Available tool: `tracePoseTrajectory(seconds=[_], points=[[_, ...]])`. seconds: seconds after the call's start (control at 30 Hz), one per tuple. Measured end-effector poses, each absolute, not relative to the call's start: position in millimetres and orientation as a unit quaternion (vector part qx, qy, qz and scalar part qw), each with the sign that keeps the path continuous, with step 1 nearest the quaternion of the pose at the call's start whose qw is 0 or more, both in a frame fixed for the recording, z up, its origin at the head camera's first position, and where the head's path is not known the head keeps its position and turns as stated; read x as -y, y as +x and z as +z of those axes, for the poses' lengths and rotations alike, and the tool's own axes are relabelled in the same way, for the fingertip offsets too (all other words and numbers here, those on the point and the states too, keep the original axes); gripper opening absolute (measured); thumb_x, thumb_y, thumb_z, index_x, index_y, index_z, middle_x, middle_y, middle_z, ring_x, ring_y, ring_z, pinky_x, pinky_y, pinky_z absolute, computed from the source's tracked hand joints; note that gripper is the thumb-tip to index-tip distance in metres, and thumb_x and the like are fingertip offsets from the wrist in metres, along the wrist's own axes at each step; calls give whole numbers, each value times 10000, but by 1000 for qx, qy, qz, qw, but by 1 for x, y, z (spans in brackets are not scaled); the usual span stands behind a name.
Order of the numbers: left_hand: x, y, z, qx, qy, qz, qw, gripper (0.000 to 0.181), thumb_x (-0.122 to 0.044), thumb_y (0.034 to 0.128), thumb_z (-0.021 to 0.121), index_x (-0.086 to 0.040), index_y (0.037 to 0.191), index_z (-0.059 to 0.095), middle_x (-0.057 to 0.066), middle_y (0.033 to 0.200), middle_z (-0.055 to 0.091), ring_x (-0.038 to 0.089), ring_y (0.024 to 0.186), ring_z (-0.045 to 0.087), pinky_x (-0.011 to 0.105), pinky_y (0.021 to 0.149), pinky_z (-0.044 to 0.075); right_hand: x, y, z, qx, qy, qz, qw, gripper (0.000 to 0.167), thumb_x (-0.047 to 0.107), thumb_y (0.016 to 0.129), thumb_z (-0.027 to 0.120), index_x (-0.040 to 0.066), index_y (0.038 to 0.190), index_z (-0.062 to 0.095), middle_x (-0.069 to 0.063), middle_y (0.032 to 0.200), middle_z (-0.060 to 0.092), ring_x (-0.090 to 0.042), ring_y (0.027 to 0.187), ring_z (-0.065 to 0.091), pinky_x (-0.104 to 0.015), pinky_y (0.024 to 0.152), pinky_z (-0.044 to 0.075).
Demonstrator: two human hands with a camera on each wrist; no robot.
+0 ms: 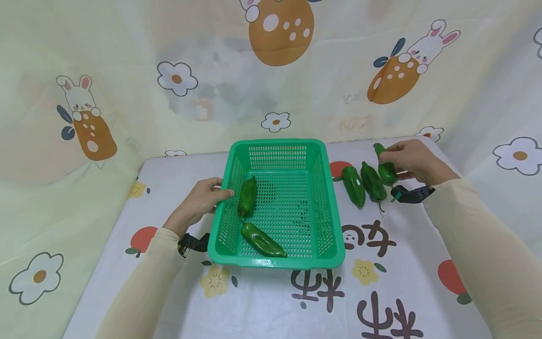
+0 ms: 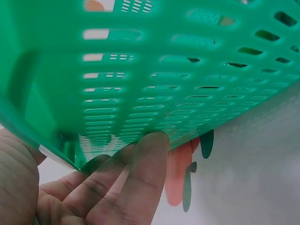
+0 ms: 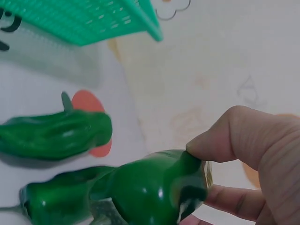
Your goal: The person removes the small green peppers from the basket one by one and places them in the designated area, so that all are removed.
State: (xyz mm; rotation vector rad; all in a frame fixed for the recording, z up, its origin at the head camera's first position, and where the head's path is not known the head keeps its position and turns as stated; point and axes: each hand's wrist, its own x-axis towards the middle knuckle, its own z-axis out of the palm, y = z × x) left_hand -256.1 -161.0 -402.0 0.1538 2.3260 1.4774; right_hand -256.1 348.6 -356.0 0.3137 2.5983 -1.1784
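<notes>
A green plastic basket (image 1: 277,262) with perforated walls holds two green peppers, one (image 1: 247,197) by its left wall and another (image 1: 263,240) at the near side. My left hand (image 1: 201,201) grips the basket's left rim, thumb over the edge, fingers against the outer wall (image 2: 126,183). To the right of the basket, my right hand (image 1: 412,161) pinches a green pepper (image 1: 387,172) between thumb and fingers; the right wrist view shows this pepper (image 3: 145,190) close up. Beside it lie two more green peppers, the middle one (image 1: 373,182) and the left one (image 1: 354,187).
The table is covered with a white cloth (image 1: 262,306) printed with fruit, flowers and dark characters. Behind it and at both sides hangs a pale curtain (image 1: 220,42) with rabbit and flower prints.
</notes>
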Motion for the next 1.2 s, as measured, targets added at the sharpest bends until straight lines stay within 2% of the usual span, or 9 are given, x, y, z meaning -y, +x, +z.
tracePoseTrajectory(seconds=[0.3,0.57,0.8,1.2], points=[[162,-256,-400,-826,58,528,191,496,-191,1024,654,60,1427,511,275,1248,688,293,939,771,432,807,651,-366,-259,-372,-895,120,-404,143,668,322,1017,571,-129,1480,403,-320,1369,474,-329,1030,572,-327,776,586],[161,-255,-400,-827,57,526,187,500,-197,1024,656,58,1430,511,278,1256,683,311,954,769,430,803,651,-373,-261,-384,-899,134,-391,145,682,316,1024,571,-154,1482,388,-346,1378,465,-284,965,634,-362,791,610],[162,-255,-400,-827,56,527,191,492,-199,1024,655,54,1422,517,268,1250,691,303,958,766,431,813,650,-376,-259,-392,-906,150,-368,147,697,332,1029,585,-168,1473,387,-360,1349,475,-346,998,621,-501,903,609],[162,-256,-401,-828,55,525,189,492,-199,1025,656,56,1422,514,271,1255,685,301,952,768,433,813,650,-379,-257,-399,-911,165,-344,157,717,340,1031,589,-179,1472,364,-384,1371,441,-438,1113,565,-532,937,590]])
